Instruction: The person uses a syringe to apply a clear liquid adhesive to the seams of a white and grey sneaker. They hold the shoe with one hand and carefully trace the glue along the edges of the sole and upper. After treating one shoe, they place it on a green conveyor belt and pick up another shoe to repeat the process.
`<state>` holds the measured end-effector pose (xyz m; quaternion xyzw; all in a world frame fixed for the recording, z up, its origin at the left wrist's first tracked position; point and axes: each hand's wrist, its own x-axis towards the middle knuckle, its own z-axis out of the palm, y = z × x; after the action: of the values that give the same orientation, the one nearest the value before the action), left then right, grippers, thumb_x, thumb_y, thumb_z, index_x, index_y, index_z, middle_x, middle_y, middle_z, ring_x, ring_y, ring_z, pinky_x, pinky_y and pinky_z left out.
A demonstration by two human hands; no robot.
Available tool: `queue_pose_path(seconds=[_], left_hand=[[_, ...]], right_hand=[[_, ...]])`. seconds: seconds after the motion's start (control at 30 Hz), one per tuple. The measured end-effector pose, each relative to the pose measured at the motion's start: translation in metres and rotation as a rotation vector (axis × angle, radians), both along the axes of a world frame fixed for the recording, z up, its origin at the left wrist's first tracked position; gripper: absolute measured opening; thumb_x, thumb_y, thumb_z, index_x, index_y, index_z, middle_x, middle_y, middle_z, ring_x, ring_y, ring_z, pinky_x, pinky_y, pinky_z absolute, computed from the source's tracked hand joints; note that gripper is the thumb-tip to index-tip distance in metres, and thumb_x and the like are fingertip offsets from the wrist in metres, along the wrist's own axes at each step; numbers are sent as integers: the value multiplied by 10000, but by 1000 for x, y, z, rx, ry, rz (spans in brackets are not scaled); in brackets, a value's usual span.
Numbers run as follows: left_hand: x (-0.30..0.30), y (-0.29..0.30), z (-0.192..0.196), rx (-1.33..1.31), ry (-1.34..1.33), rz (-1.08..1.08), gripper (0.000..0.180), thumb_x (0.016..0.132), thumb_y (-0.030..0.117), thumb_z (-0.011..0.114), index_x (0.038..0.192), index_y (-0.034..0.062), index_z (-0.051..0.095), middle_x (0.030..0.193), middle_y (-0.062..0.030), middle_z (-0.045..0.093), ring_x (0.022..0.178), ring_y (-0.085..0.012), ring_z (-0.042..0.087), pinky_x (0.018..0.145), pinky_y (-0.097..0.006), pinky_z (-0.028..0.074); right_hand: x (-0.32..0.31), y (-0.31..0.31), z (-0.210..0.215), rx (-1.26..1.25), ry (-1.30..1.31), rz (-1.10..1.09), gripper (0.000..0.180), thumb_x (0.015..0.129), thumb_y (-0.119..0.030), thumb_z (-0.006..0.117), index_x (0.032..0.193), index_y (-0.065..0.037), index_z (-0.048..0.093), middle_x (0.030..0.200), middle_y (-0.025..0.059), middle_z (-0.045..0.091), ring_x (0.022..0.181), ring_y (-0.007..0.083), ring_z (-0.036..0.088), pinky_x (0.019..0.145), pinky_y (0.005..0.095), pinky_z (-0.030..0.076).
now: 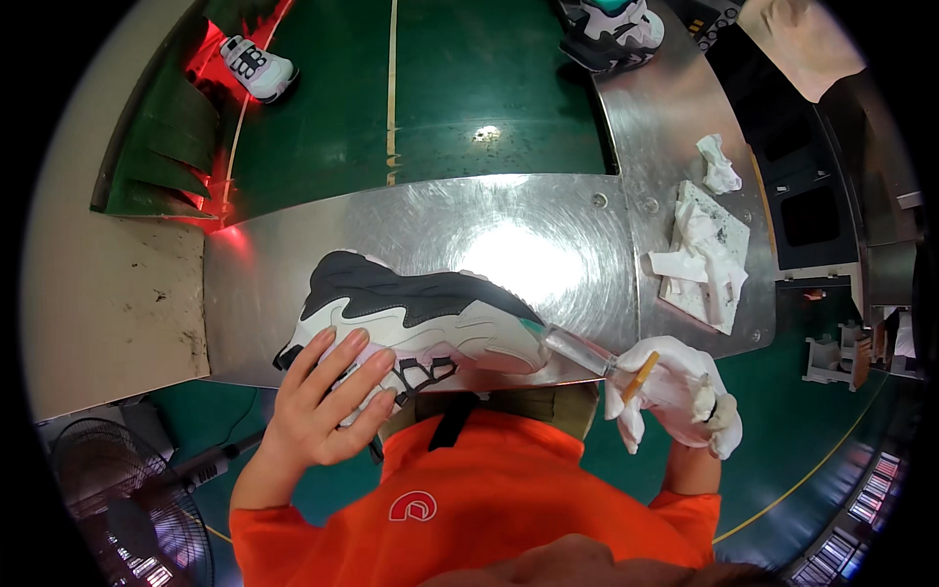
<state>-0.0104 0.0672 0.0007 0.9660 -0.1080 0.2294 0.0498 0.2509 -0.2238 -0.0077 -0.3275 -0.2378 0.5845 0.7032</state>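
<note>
A sneaker [460,318] lies on its side along the near edge of the metal table, its dark sole facing away from me and its black-and-white strapped upper toward me. My bare left hand [333,401] holds its left part, fingers laid over the upper and thumb low. My right hand [675,396], in a white glove with worn fingertips, is closed around a tool [582,352] with a clear flat front part that reaches the right end of the sneaker. A thin yellowish stick [641,375] also shows at this hand; whether it belongs to the tool I cannot tell.
A green conveyor belt [323,117] runs beyond the metal table [264,293]. It carries a white-and-black shoe [259,70] by a red-lit opening. Another shoe [614,37] stands at the far right. Crumpled white wipes [699,254] lie on a pad at right. A fan [127,509] stands lower left.
</note>
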Motion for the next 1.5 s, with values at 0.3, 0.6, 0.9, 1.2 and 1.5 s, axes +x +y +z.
queue_pose_path(seconds=[0.3, 0.6, 0.9, 1.2, 1.5], left_hand=[[-3, -13, 2, -18, 14, 86, 295, 853, 114, 697, 1107, 127, 546, 1240, -107, 662, 1156, -348, 628, 1011, -504, 482], [-1, -13, 2, -16, -10, 93, 274, 809, 121, 730, 1040, 144, 584, 1242, -72, 663, 1187, -319, 612, 1025, -480, 475], [-6, -18, 0, -23, -29, 115, 233, 797, 137, 750, 995, 141, 629, 1225, -101, 671, 1179, -335, 611, 1021, -488, 475], [-2, -17, 8, -21, -21, 109, 123, 830, 170, 716, 917, 108, 655, 1241, -111, 668, 1174, -336, 617, 998, -473, 466], [2, -17, 6, -46, -14, 74, 259, 815, 139, 671, 1062, 82, 618, 1253, -163, 656, 1190, -387, 604, 1010, -522, 453]], right_hand=[[5, 3, -11, 236, 117, -93, 1028, 595, -392, 834, 1355, 119, 368, 998, 309, 615, 837, 387, 684, 720, 443, 585], [-14, 136, 22, 76, -31, -30, 791, 765, 49, 673, 1462, -38, 310, 1299, 167, 510, 1292, 319, 538, 1086, 411, 440], [-8, 106, 14, 29, 8, -32, 837, 735, -87, 786, 1439, -69, 334, 1261, 131, 511, 1277, 416, 517, 1068, 482, 462], [-35, -13, -2, -326, -732, -800, 1039, 615, -215, 824, 1488, -45, 287, 1232, 152, 528, 1102, 318, 609, 859, 404, 565], [-44, -50, -24, -649, -903, -712, 904, 619, -140, 843, 1423, -48, 440, 1200, 112, 597, 975, 159, 605, 879, 289, 502]])
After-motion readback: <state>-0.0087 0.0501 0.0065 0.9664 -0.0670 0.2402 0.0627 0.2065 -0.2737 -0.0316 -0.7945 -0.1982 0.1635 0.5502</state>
